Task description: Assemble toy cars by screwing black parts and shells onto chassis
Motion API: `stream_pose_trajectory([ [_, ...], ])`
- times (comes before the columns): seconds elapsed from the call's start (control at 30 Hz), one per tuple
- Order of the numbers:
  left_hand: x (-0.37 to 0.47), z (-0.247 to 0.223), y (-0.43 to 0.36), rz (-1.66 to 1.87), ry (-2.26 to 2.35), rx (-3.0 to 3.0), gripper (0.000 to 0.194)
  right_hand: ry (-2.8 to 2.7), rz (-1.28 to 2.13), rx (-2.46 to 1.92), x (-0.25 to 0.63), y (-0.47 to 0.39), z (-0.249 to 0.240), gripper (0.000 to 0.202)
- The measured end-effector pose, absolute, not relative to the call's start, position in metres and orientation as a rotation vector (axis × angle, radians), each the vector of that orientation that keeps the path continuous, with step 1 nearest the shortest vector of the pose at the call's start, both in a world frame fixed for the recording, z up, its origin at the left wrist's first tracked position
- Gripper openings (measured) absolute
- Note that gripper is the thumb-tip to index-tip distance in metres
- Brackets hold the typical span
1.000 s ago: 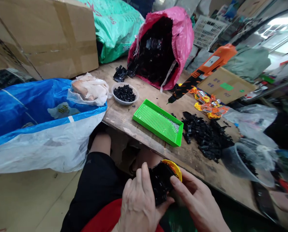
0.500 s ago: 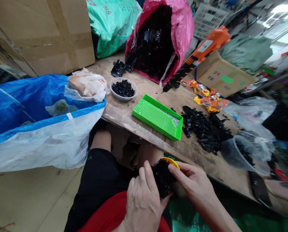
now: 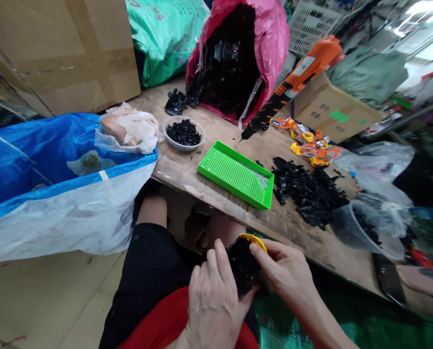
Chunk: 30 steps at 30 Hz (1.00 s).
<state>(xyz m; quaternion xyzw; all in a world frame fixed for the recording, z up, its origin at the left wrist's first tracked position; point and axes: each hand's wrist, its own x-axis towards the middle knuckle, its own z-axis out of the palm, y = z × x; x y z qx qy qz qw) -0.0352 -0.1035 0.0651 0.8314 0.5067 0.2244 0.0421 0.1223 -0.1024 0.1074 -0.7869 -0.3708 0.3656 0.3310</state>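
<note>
Black part point(image 3: 242, 266): left hand point(image 3: 213, 291) curled round it, right hand point(image 3: 285, 266) pinching yellow piece point(image 3: 254, 239) at its edge; I'd keep both pieces square, pressure even.

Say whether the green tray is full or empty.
Neither: the green tray is partly filled. Small silvery pieces lie toward its right end; its left shows bare, perforated floor.

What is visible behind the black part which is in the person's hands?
A curved yellow piece shows past the upper edge of the black part, at the right hand. Whatever lies farther behind is covered by the part itself and the left hand.
</note>
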Motion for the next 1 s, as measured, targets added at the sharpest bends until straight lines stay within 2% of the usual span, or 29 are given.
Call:
stream_pose_trajectory([
  [0.2, -0.037, 0.073, -0.100, 0.663, 1.636, 2.515, 0.078, -0.993, 1.001, -2.022, 0.114, -0.091, 0.111, 0.044],
  [0.43, -0.050, 0.069, -0.081, 0.858, 1.599, 2.342, 0.075, -1.104, 1.244, -1.778, 0.116, -0.081, 0.132, 0.053],
  [0.67, -0.067, 0.081, -0.054, 0.811, 1.287, 1.486, 0.059, -0.697, 1.333, -1.473, 0.097, -0.085, 0.108, 0.035],
  [0.87, -0.073, 0.076, -0.048, 0.836, 1.155, 1.228, 0.052, -0.339, 1.361, -1.401, 0.076, -0.083, 0.096, 0.051],
  [1.0, -0.077, 0.074, -0.045, 0.914, 1.135, 1.146, 0.051, -0.194, 1.615, -1.335, 0.074, -0.092, 0.098, 0.047],
])
